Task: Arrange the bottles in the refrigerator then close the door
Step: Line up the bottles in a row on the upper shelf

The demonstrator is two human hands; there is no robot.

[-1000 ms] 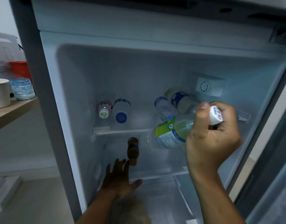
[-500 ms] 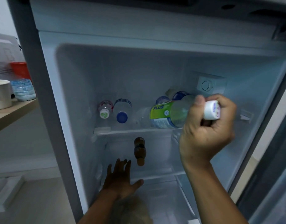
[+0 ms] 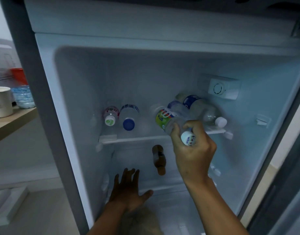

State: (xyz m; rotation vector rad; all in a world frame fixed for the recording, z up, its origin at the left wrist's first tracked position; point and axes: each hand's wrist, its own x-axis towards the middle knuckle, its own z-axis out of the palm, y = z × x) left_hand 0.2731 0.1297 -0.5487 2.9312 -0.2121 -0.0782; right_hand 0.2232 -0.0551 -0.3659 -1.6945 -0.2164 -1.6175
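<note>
Fridge upper shelf (image 3: 134,139): right hand (image 3: 193,150), gripping green-label bottle (image 3: 169,121), has lowered it onto shelf; left hand (image 3: 129,189) spread (idle). Placement nearly complete.

Free shelf (image 3: 137,139) room lies between blue-capped bottle (image 3: 129,118) and green-labelled bottle (image 3: 166,118).

On the shelf (image 3: 137,139), two bottles (image 3: 119,116) lie left, a pile (image 3: 195,107) right; another bottle (image 3: 158,156) lies below.

On the refrigerator's upper shelf (image 3: 134,139): five clear plastic bottles (image 3: 129,116), lying down, one of them gripped by the right hand (image 3: 193,150). Below that shelf: one brown bottle (image 3: 158,157) and one left hand (image 3: 129,189)
</note>
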